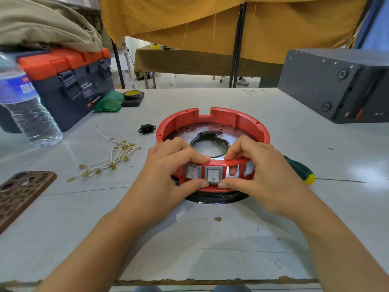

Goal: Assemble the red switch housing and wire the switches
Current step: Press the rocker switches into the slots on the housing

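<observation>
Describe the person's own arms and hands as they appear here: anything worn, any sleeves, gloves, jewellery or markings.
Both forearms are bare to the frame's bottom edge; no sleeve or cuff shows. The left hand and right hand wear no gloves. No rings, watch, bracelet, tape or markings show on the fingers or wrists. The fingernails are short and unpainted.

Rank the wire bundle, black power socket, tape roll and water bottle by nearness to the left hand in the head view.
From the left hand:
1. Wire bundle, on the table just to its left.
2. Black power socket, beyond it, beside the red housing.
3. Tape roll, farther back.
4. Water bottle, far left.
</observation>
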{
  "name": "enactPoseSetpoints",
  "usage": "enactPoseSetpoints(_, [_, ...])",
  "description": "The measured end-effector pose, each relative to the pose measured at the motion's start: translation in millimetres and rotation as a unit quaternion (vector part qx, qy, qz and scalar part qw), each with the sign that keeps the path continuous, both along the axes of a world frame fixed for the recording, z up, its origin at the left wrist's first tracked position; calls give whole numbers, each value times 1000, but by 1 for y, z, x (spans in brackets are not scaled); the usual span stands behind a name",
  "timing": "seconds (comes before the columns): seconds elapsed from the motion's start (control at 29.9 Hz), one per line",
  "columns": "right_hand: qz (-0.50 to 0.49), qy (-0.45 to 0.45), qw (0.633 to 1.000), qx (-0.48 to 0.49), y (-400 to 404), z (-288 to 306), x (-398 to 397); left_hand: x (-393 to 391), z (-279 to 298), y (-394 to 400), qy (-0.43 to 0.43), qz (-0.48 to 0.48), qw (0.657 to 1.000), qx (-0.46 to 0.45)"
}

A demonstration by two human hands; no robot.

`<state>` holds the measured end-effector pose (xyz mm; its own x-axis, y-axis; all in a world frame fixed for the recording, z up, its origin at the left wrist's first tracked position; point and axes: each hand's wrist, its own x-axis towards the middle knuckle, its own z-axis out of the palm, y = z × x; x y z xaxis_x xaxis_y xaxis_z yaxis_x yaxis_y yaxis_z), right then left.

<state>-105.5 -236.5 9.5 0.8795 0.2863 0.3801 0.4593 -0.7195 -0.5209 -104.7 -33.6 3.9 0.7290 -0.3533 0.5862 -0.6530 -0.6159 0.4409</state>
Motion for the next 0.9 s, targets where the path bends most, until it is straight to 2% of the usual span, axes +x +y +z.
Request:
enactPoseSetpoints(0.47, [10,-13,1000,17,-1,2,-1,-3,1,0,-2,11,1000,23])
enactPoseSetpoints(0.7, [76,27,991,110,-8,15,0,-1,10,5,75,-31,994,-75])
enactPoseSetpoints(0.9, [36,40,997,47,-12,31,13,22,18,24,94,35,986,-131])
